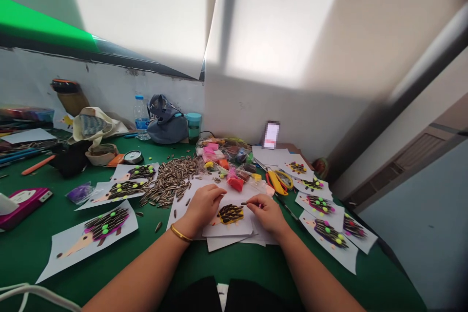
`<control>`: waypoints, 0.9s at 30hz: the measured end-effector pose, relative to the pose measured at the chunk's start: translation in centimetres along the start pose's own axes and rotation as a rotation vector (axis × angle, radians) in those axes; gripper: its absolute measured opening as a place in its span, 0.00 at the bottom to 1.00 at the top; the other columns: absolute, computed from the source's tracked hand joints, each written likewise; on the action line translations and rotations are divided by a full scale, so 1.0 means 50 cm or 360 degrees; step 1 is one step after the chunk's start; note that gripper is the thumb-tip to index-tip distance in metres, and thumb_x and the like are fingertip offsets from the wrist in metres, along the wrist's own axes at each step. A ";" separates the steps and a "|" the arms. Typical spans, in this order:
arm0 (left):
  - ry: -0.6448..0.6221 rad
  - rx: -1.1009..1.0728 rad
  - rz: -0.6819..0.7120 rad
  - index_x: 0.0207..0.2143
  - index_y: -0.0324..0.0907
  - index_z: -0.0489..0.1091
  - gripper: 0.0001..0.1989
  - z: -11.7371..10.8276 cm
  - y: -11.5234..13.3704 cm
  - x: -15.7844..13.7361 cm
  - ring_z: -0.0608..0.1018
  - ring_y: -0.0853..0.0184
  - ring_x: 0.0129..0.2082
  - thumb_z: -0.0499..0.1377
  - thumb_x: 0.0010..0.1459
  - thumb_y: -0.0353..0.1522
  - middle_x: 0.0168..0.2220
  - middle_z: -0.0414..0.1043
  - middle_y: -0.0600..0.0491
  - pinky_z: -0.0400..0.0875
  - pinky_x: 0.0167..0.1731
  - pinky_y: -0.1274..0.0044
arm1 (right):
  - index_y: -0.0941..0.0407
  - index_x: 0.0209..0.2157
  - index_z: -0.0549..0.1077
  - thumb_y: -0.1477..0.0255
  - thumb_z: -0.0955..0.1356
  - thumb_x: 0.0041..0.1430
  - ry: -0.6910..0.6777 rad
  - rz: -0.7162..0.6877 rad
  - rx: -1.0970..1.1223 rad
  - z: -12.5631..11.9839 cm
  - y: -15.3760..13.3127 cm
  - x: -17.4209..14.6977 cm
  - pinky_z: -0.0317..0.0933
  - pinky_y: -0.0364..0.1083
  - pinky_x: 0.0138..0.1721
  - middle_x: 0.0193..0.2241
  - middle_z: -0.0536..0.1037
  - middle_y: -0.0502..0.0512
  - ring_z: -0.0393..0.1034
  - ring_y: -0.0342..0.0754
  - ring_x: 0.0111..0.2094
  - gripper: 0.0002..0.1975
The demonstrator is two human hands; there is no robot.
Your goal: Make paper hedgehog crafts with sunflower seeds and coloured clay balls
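Note:
My right hand (268, 212) pinches a sunflower seed (244, 203) between thumb and fingertips, just off the right edge of a hedgehog picture (230, 214). That picture has a yellow body covered in dark seeds and lies on white paper in front of me. My left hand (207, 206), with a gold bangle at the wrist, rests over the picture's left side. Its fingers are curled together, and whatever may be between them is too small to make out. A large pile of striped sunflower seeds (171, 178) spreads to the left, with several loose seeds on the paper.
Bags of coloured clay (236, 180) and yellow-handled scissors (280, 181) lie behind my hands. Other seed-covered hedgehog cards (106, 229) flank both sides. A phone (271, 135) leans against the wall; a water bottle (141, 119) and a magenta power strip (27, 207) stand left.

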State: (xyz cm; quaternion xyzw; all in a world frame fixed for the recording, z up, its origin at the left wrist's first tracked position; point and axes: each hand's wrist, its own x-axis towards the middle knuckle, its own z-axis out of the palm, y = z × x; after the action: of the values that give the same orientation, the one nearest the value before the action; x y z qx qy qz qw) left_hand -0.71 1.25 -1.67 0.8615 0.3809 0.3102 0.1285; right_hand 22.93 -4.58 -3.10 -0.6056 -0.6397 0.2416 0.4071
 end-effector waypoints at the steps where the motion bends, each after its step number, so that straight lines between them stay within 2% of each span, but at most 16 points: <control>1: -0.0025 0.0014 -0.0062 0.42 0.45 0.76 0.13 0.001 -0.009 0.001 0.76 0.63 0.40 0.53 0.61 0.27 0.38 0.76 0.49 0.68 0.43 0.73 | 0.54 0.31 0.78 0.65 0.68 0.54 -0.0016 -0.0009 -0.0070 -0.006 0.002 0.000 0.63 0.46 0.37 0.31 0.78 0.54 0.70 0.49 0.34 0.08; 4: -0.0130 0.0054 -0.0188 0.41 0.45 0.77 0.14 0.004 -0.026 0.002 0.76 0.62 0.41 0.53 0.59 0.26 0.39 0.76 0.49 0.68 0.44 0.72 | 0.53 0.32 0.79 0.67 0.67 0.55 -0.0101 -0.0061 -0.0260 -0.017 0.001 -0.002 0.62 0.47 0.39 0.33 0.79 0.54 0.71 0.50 0.37 0.08; 9: -0.0228 0.0091 -0.0216 0.41 0.45 0.78 0.14 0.010 -0.027 -0.001 0.76 0.62 0.41 0.53 0.60 0.28 0.39 0.76 0.49 0.67 0.43 0.72 | 0.53 0.32 0.79 0.71 0.67 0.58 -0.0215 -0.0204 -0.0520 -0.018 -0.015 -0.009 0.61 0.47 0.42 0.33 0.79 0.53 0.70 0.49 0.39 0.07; 15: -0.0250 0.0091 -0.0184 0.36 0.46 0.79 0.12 0.011 -0.025 -0.001 0.76 0.63 0.40 0.55 0.59 0.28 0.38 0.75 0.49 0.67 0.42 0.74 | 0.52 0.34 0.79 0.71 0.67 0.60 -0.0241 -0.0313 -0.0703 -0.009 -0.018 -0.011 0.60 0.46 0.42 0.33 0.79 0.53 0.70 0.48 0.40 0.08; 27: -0.0235 0.0122 -0.0176 0.36 0.46 0.79 0.12 0.010 -0.019 -0.003 0.76 0.63 0.39 0.55 0.60 0.27 0.37 0.75 0.49 0.66 0.42 0.74 | 0.52 0.35 0.79 0.71 0.67 0.62 -0.0273 -0.0440 -0.1078 0.003 -0.024 -0.007 0.57 0.46 0.41 0.34 0.79 0.54 0.69 0.50 0.39 0.07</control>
State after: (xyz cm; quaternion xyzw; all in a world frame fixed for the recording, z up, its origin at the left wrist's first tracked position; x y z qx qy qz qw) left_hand -1.04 1.80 -2.56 0.8639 0.4289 0.2236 0.1403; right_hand 22.12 -5.06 -2.29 -0.5914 -0.7908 0.0089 0.1575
